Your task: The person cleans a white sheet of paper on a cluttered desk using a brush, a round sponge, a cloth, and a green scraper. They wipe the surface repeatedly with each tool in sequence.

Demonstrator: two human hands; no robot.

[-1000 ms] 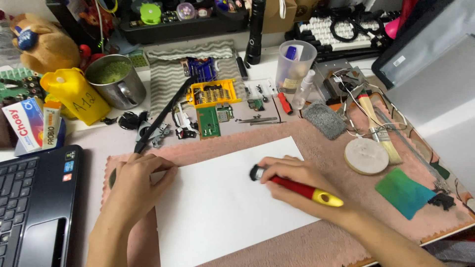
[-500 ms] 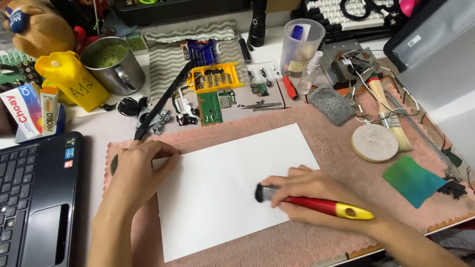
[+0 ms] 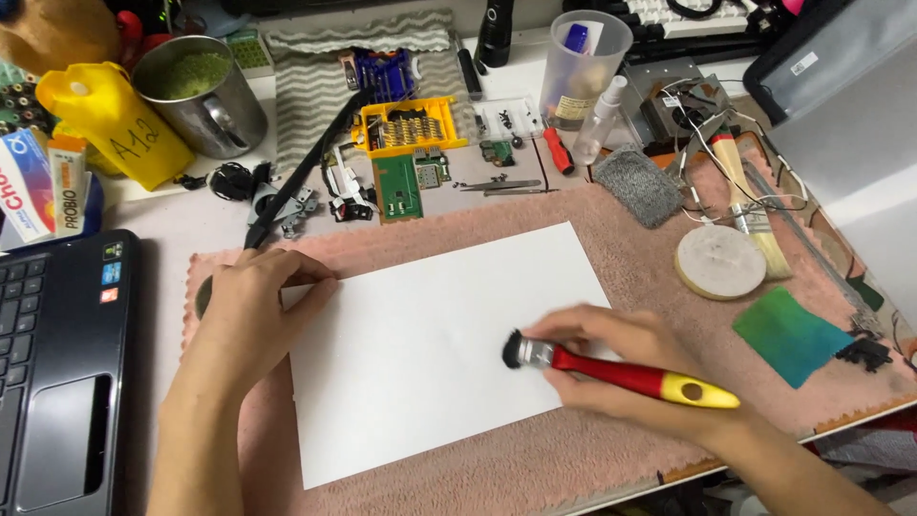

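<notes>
While the left hand (image 3: 250, 315) lies flat with fingers spread on the left edge of the white sheet (image 3: 435, 344), the right hand (image 3: 621, 368) is closed around the red-and-yellow brush (image 3: 611, 368), bristles touching the paper mid-sheet on the pink mat (image 3: 573, 215). I'd say the brush is light and stiff with soft bristles, best gripped near the ferrule. The sheet looks thin and slidey, so pin it flat.

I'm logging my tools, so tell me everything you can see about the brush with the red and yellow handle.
The brush has a glossy, plastic-looking red handle ending in a yellow tip with a hole, a silvery metal collar, and short dark bristles. It lies nearly flat, bristles pointing left and touching the white sheet near its right side. The right hand grips its red middle; the yellow end sticks out to the right.
</notes>
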